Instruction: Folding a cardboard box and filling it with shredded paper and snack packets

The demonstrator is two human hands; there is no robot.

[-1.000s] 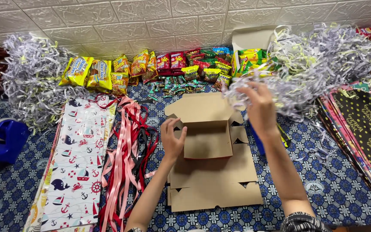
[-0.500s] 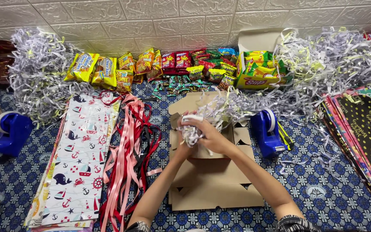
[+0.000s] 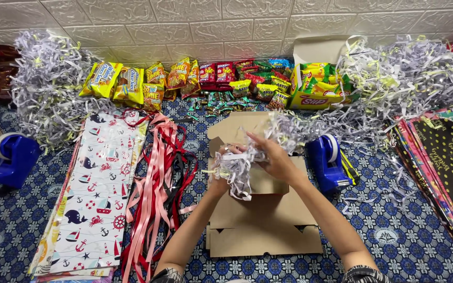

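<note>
Shredded paper clump [image 3: 235, 169], strands trailing downward, clamped between left grip [image 3: 221, 166] and right grip [image 3: 274, 160].

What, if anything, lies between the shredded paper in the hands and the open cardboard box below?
Nothing visible. Both hands, left and right, hold the shredded paper directly over the open cardboard box.

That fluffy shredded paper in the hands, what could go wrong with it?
Loose strands of the shredded paper dangle below the left hand and right hand, so some might drop beside the open cardboard box onto the patterned cloth. A trail of shreds also runs back toward the big pile, so it may drag across the blue tape dispenser.
</note>
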